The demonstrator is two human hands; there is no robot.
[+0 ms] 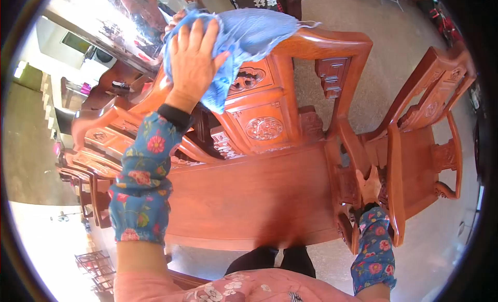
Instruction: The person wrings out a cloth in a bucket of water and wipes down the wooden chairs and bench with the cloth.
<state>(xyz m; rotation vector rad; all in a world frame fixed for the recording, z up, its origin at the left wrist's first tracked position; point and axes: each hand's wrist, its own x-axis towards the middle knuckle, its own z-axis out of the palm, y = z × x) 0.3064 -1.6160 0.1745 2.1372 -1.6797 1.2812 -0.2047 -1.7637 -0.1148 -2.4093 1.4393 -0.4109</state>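
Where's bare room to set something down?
The bench seat is bare between its carved backrest and the person's legs. The chair seat on the right looks bare too, between its armrests. It is crowded along the backrest's top, where the left hand lies over the blue cloth, and around the right hand, by the close-set armrests.

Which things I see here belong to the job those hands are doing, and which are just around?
Part of the job:
left hand
frayed blue cloth under it
carved wooden bench
right hand

Just around:
carved wooden armchair alongside
black item with white characters
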